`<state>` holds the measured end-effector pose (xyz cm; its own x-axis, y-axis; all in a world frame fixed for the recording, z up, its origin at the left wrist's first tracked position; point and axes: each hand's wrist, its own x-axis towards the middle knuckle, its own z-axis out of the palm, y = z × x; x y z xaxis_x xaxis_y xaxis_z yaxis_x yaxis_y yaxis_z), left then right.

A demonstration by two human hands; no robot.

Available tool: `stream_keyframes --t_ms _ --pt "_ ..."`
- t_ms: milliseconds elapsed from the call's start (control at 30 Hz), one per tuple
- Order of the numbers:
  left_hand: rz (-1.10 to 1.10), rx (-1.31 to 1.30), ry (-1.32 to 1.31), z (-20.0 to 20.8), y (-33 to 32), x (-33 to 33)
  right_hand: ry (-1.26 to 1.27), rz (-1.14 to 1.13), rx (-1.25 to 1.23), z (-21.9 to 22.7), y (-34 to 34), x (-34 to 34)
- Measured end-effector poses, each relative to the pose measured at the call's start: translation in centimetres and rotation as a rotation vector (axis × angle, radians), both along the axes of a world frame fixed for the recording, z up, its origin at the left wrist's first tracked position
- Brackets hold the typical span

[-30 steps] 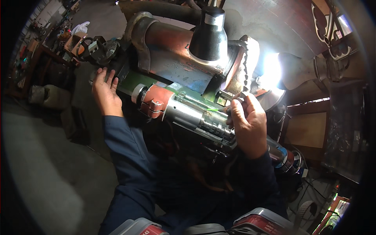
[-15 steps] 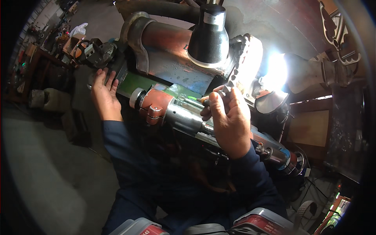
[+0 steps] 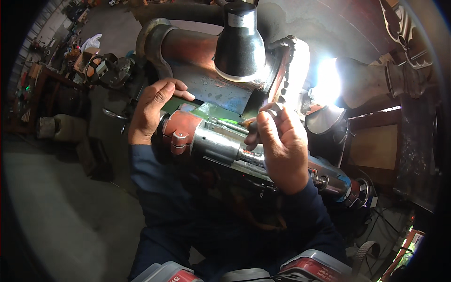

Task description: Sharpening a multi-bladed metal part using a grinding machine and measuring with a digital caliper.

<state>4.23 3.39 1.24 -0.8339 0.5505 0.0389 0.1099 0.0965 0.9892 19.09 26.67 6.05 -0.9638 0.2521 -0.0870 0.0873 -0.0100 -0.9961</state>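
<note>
My right hand (image 3: 285, 148) pinches a small faceted metal piece (image 3: 276, 109) between thumb and fingers, above a machine's steel shaft. A slim tool with a bright green shaft (image 3: 229, 121) and a yellowish end reaches to my curled lower fingers; whether they grip it is hidden. My left hand (image 3: 155, 108) is raised at the machine's left end, fingers bent but apart from the thumb, nothing visible in it. Beside it is a red-brown clamp collar (image 3: 185, 129), joined to a smooth steel cylinder (image 3: 216, 143). The knob at that end is mostly covered by my left hand.
A black-shaded lamp (image 3: 239, 47) hangs over the machine's rusty housing (image 3: 192, 49). At the right, a bright work light (image 3: 329, 82) glares. A chain (image 3: 284, 75) runs beside the housing. Cluttered shelves line the far left. Respirator filters (image 3: 312, 268) show along the lower edge.
My left hand has moved right and inward, turning from an upright open palm to bent fingers over the clamp's end. The right hand keeps its pinch; the view has shifted slightly.
</note>
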Motion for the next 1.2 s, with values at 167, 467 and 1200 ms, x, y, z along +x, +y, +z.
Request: stream_keyframes --t_ms 167,467,1200 --pt "0.036 -0.044 0.052 0.2 0.7 -0.2 0.03 0.002 -0.07 0.0 -0.4 -0.5" --pt "0.052 -0.041 0.079 -0.9 0.3 -0.5 0.027 -0.04 0.112 0.8 0.8 0.4" --pt "-0.204 0.144 -0.737 -7.6 -0.1 -4.1 0.039 -0.066 0.046 -0.5 -2.4 -2.7"
